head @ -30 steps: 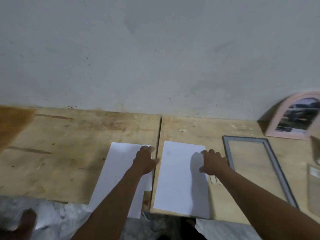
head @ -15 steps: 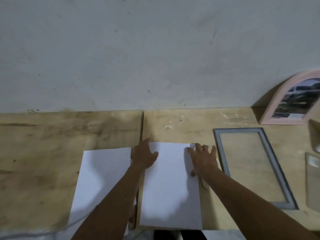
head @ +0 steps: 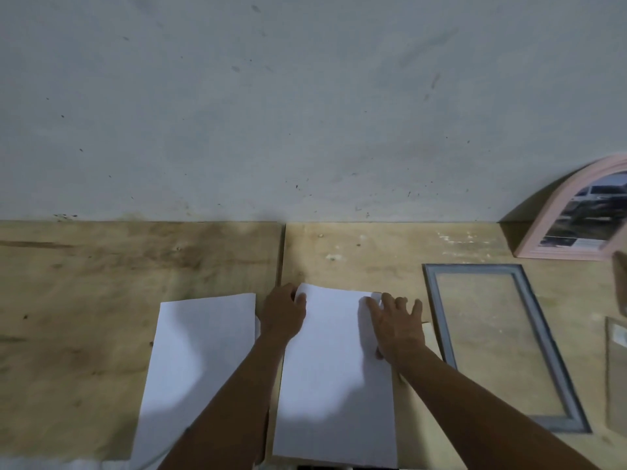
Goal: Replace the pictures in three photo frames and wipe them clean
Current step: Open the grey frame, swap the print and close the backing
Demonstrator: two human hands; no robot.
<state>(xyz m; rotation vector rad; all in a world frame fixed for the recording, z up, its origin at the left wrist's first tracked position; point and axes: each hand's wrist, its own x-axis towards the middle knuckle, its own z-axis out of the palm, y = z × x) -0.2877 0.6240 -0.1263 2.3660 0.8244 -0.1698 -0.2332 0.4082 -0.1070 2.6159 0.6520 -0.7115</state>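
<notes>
the pale plywood table top (head: 373, 252) is two boards that meet at a seam. the plain white paper sheet under both hands (head: 332, 385) lies just right of that seam, and its near end reaches the table's front edge. a tug toward the person could, i judge, slide it off. the second white paper sheet (head: 196, 368) lies flat just to the left, and the left forearm crosses its near corner, so a sweep of that arm could drag it along. the grey rectangular picture frame (head: 441, 317) lies flat and empty just beside the right hand, and a sideways slip could knock it. the pink arched picture frame (head: 529, 239) leans on the wall at far right, well apart and at little risk.

the left hand (head: 283, 312) has its thumb on the sheet's far left corner and its fingers curled at the edge, so it seems to pinch the corner. the right hand (head: 395, 325) lies flat on the far right corner with its fingers spread. if one hand lifts while the other presses, the paper could crease or tear.

the pink frame is cut off at the right edge of the view, and so is a clear pane (head: 615, 385) below it. the near ends of both sheets run out of view. a pale strip (head: 428, 329) shows beside the right hand, and i cannot tell what it is. whether the left fingers reach under the paper is hidden.
</notes>
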